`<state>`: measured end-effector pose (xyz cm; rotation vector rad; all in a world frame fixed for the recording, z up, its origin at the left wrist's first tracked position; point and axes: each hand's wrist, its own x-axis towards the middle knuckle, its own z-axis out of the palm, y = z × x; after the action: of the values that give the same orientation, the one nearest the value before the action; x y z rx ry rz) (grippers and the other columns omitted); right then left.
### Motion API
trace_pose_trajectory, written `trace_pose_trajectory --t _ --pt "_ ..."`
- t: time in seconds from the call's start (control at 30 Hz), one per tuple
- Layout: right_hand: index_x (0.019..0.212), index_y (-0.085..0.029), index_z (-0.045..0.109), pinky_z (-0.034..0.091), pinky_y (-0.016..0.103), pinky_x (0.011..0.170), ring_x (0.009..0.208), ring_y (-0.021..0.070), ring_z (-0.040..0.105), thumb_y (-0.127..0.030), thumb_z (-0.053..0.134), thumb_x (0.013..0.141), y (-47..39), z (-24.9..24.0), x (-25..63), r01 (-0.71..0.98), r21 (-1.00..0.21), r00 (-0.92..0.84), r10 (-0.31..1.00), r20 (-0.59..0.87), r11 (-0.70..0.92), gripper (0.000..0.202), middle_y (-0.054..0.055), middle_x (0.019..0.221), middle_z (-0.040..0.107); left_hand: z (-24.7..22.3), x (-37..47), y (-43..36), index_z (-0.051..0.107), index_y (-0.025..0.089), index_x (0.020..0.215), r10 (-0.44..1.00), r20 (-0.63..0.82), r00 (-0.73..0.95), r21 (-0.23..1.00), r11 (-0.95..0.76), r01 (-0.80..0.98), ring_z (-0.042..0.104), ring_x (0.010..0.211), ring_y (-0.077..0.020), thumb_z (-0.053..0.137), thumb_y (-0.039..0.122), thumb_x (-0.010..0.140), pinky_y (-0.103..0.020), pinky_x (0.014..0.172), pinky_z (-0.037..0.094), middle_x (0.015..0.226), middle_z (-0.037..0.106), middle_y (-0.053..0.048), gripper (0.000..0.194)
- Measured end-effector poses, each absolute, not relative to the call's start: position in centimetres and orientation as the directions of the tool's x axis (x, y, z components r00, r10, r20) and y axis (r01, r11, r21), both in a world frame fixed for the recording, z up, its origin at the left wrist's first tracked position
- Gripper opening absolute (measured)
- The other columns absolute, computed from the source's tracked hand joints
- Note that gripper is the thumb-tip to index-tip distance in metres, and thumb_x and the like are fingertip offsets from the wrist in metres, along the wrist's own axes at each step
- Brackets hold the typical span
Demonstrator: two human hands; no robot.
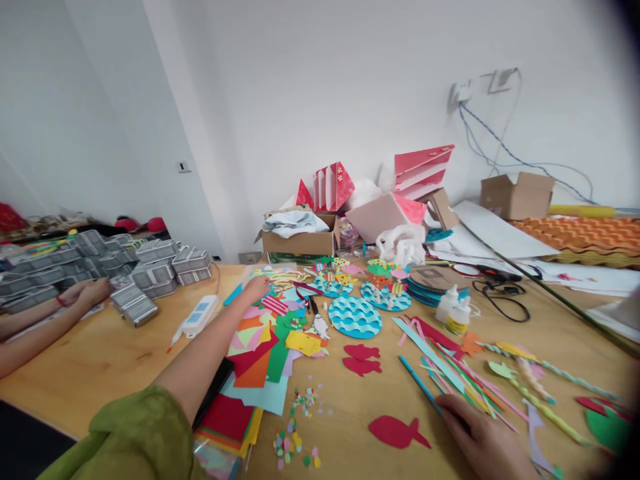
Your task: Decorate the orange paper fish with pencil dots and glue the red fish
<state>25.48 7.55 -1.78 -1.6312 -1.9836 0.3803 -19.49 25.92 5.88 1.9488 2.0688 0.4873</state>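
My right hand point(483, 433) is closed around the lower end of a blue pencil-like stick point(419, 381), which points away to the left over the table. Just left of it lies a red paper fish point(395, 432), with two smaller red fish cutouts point(361, 360) farther back. My left arm reaches far forward, and my left hand point(257, 289) is at a heap of pale yellow strips point(283, 277) behind the coloured paper sheets point(255, 363). Its fingers are too small and partly hidden to make out. A blue wavy-patterned disc point(355, 317) lies between the hands.
Paper strips point(450, 360) and glue bottles point(455, 310) are at the right. Decorated discs point(333, 283) and a cardboard box point(300, 243) stand at the back. Left are a hot glue gun point(197, 319), grey boxes point(155, 267) and another person's hands point(87, 293). Paper confetti point(287, 440) lies in front.
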Motion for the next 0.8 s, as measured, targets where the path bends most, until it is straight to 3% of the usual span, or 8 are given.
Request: trace_pose_trajectory --t 0.13,0.2,0.3,0.47,0.8 --pt "0.074 -0.024 0.064 0.053 0.026 0.064 0.067 0.0200 0.067 -0.039 0.040 0.073 7.4 -1.3 25.4 0.808 -0.545 -0.113 0.966 0.234 0.226 0.028 0.003 0.074 0.072 6.9 -15.5 23.1 0.055 0.014 0.103 0.972 -0.016 0.236 0.344 -0.216 0.914 0.055 0.091 -0.0202 0.052 0.028 0.087 -0.039 0.079 0.045 0.105 0.055 -0.007 0.022" --pt "0.076 -0.023 0.064 0.053 0.027 0.065 0.069 0.0206 0.067 -0.039 0.039 0.074 7.4 -1.4 25.5 0.810 -0.545 -0.101 0.967 0.235 0.217 0.030 0.004 0.077 0.072 6.5 -13.2 20.7 0.059 0.016 0.098 0.909 -0.069 0.411 0.330 -0.368 0.869 0.055 0.091 -0.0209 0.063 0.023 0.077 -0.036 0.081 0.044 0.101 0.058 -0.005 0.022" --pt "0.078 -0.022 0.065 0.052 0.028 0.066 0.072 0.0212 0.067 -0.039 0.038 0.074 7.4 -1.5 25.7 0.815 -0.539 -0.116 0.971 0.209 0.213 0.032 0.005 0.079 0.072 5.3 -10.5 17.2 0.060 0.022 0.101 0.814 -0.127 0.567 0.296 -0.515 0.805 0.054 0.097 -0.0249 0.073 0.019 0.062 -0.031 0.084 0.041 0.103 0.059 -0.005 0.041" --pt "0.076 -0.021 0.065 0.051 0.029 0.066 0.067 0.0207 0.066 -0.038 0.036 0.073 7.0 -0.9 25.2 0.831 -0.518 -0.099 0.970 0.222 0.203 0.034 0.006 0.076 0.072 3.8 -9.5 15.0 0.052 0.020 0.115 0.783 -0.161 0.600 0.207 -0.568 0.797 0.048 0.105 -0.0291 0.066 0.017 0.068 -0.037 0.088 0.037 0.114 0.053 -0.011 0.049" --pt "0.079 -0.020 0.064 0.050 0.028 0.065 0.069 0.0203 0.065 -0.038 0.035 0.075 7.0 -0.9 25.4 0.819 -0.540 -0.112 0.978 0.178 0.193 0.034 0.006 0.077 0.071 3.5 -9.8 14.7 0.055 0.018 0.110 0.778 -0.100 0.621 0.132 -0.608 0.783 0.051 0.101 -0.0258 0.058 0.012 0.077 -0.034 0.087 0.037 0.106 0.057 -0.010 0.033"
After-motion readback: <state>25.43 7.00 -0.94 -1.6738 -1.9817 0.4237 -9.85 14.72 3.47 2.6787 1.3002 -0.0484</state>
